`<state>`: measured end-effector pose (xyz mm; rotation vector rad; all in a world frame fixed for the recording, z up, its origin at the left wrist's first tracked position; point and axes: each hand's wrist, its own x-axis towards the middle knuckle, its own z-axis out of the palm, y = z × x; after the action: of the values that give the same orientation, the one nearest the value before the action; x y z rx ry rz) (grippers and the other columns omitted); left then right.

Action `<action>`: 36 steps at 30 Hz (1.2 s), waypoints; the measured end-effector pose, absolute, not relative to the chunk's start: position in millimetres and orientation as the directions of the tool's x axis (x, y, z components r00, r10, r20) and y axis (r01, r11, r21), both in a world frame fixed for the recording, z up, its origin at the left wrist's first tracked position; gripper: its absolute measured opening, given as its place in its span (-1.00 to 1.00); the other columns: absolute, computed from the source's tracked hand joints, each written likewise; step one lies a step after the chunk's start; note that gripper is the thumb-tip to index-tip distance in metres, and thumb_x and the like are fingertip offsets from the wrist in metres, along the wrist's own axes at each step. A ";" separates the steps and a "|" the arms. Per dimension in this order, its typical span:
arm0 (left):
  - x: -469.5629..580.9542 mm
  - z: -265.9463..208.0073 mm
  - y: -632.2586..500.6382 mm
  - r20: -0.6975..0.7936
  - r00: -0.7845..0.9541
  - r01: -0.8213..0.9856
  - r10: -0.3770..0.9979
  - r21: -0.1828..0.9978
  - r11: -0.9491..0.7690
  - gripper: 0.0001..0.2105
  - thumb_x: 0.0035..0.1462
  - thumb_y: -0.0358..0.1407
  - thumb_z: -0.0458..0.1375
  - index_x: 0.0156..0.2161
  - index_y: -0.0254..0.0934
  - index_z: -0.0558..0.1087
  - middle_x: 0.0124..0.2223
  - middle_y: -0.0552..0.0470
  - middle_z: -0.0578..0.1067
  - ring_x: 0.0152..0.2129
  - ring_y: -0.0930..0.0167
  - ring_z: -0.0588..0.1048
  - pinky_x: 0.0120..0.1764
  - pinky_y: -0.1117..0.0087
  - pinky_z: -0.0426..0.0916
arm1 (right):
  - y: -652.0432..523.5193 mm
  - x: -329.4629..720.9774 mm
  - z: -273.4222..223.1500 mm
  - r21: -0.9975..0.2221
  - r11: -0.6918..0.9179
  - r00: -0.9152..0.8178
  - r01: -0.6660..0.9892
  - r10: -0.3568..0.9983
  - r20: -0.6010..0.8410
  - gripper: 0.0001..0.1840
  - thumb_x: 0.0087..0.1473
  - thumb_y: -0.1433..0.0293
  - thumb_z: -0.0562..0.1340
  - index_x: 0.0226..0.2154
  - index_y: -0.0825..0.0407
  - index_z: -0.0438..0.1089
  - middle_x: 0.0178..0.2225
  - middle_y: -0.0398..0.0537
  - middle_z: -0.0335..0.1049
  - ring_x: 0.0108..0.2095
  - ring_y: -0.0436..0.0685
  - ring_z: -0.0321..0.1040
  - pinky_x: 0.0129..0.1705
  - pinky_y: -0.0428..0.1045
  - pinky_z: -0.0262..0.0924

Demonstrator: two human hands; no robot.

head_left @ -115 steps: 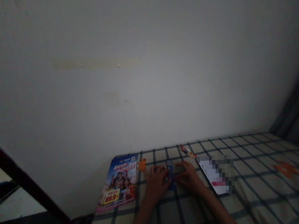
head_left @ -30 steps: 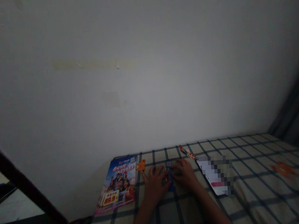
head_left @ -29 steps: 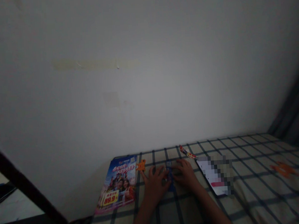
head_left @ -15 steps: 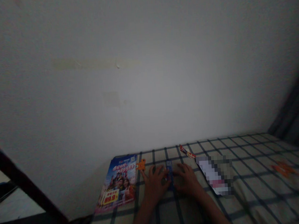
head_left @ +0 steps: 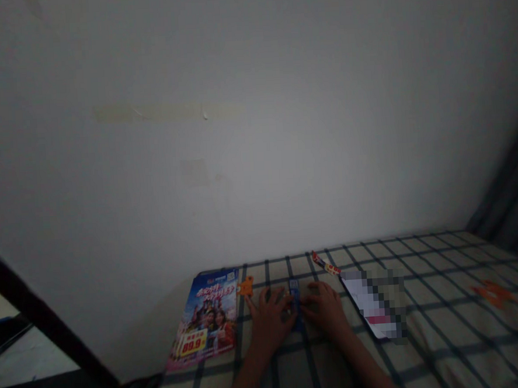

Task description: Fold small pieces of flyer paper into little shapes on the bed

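Note:
A narrow blue strip of printed paper, which looks like a folded leaflet with a small code square at its far end, lies on the checked cloth between my hands. My left hand is at its left edge, thumb and forefinger on the paper and the other fingers spread over the cloth. From the other side my right hand grips the right edge with bent fingers. Left of my hands sits a stack of colourful leaflets marked 89.9, with an orange cut-out shape beside its upper right corner.
A phone-like flat object, partly blurred out, lies right of my right hand. Behind it is a red and white wrapper-like strip. Another orange piece rests far right on the checked cloth. A pale wall rises behind; a dark bar slants at left.
The fingers of my right hand have come in closer to the strip's right edge. My left hand has barely shifted. The strip stays in about the same place.

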<state>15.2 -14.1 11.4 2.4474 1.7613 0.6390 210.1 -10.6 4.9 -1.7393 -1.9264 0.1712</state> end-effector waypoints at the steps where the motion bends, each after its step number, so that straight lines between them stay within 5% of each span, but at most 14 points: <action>1: 15.3 10.4 -14.1 0.305 0.261 0.894 0.916 0.281 -0.349 -0.66 0.23 0.06 0.12 0.10 0.24 0.46 0.26 0.13 0.41 0.21 0.00 0.21 0.18 -0.51 -0.38 | -10.7 209.7 5.1 -0.436 0.164 -0.030 0.885 0.954 0.299 -0.85 0.00 0.27 0.38 -0.29 -0.29 0.59 0.07 -0.05 0.40 0.15 0.30 0.23 0.17 0.24 0.09; 12: 14.9 9.8 -14.0 0.299 0.259 0.892 0.918 0.290 -0.346 -0.64 0.22 0.05 0.14 0.11 0.23 0.46 0.25 0.13 0.42 0.21 0.00 0.22 0.19 -0.49 -0.35 | -16.7 218.5 0.4 -0.413 0.220 -0.105 0.884 0.953 0.283 -0.61 -0.13 0.25 0.42 -0.15 -0.31 0.56 0.22 -0.09 0.28 0.32 0.36 0.01 0.27 0.29 0.00; 27: 13.2 7.1 -11.9 0.284 0.264 0.896 0.922 0.281 -0.344 -0.63 0.20 0.05 0.16 0.12 0.25 0.45 0.27 0.12 0.40 0.23 -0.02 0.19 0.20 -0.48 -0.36 | -30.3 223.7 -9.0 -0.394 0.295 -0.177 0.870 0.934 0.310 -0.32 -0.17 0.21 0.43 0.08 -0.32 0.43 0.29 -0.04 0.20 0.32 0.40 0.03 0.30 0.31 -0.02; 31: 13.0 6.8 -11.1 0.286 0.266 0.890 0.921 0.294 -0.348 -0.64 0.21 0.04 0.16 0.11 0.25 0.45 0.26 0.13 0.41 0.22 -0.01 0.20 0.19 -0.50 -0.40 | -31.0 227.3 -14.4 -0.429 0.333 -0.172 0.840 0.912 0.372 -0.41 -0.03 0.21 0.38 0.11 -0.28 0.42 0.25 -0.02 0.26 0.31 0.35 0.06 0.29 0.28 0.03; 36: 13.5 7.6 -11.5 0.295 0.275 0.873 0.915 0.321 -0.366 -0.65 0.20 0.04 0.17 0.09 0.23 0.46 0.27 0.15 0.40 0.22 0.01 0.20 0.18 -0.50 -0.44 | -25.7 233.2 -20.5 -0.483 0.367 -0.180 0.795 0.903 0.391 -0.74 0.08 0.35 0.28 -0.17 -0.25 0.58 0.17 -0.06 0.34 0.27 0.28 0.10 0.27 0.24 0.07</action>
<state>13.5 -11.5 7.6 2.4305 1.7106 0.6667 233.2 -25.7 -20.5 -1.4629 -2.0083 0.2238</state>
